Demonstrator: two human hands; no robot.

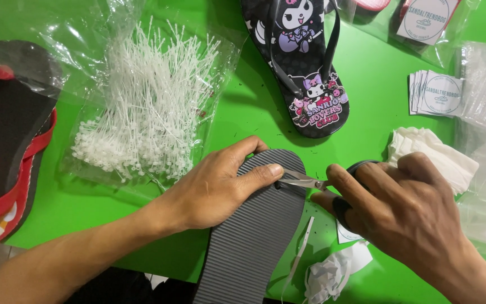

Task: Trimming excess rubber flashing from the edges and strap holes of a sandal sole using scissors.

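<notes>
Head view, looking down on a green tabletop.

Item one: a dark grey, ribbed foam flip-flop sole [257, 231], lying sole-up, its heel running off the near edge of the tabletop and its toe pointing toward the middle. The left hand [217, 188] is lying closed over the toe end, fingers curled round the far rim, thumb pressing flat on the ribs beside the scissor tips. Judged from its look, the sole is light, bendy and grippy rather than slippery; it would likely flex if lifted by one end, so a flat palm near the working spot, as here, suits it.

Item two: small steel scissors with dark handles [310, 183], blades touching the sole's right edge next to the thumb. The right hand [392, 211] is gripping the handles, fingers wrapped shut, knuckles up.

Item three: a thin white plastic tie [301, 247], lying just right of the sole toward the near edge; crumpled white paper scraps [333, 273] beside it.

Item four: a clear bag of white plastic ties [144, 110], sitting toward the far left.

Item five: a black printed flip-flop with cartoon figures [305, 67], at the far edge, centre.

Item six: a stack of white round-printed cards [437, 93] and folded white tissue [431, 152], toward the right edge.

Item seven: a black sandal with red strap in clear wrap [7, 146], overhanging the left edge.
</notes>
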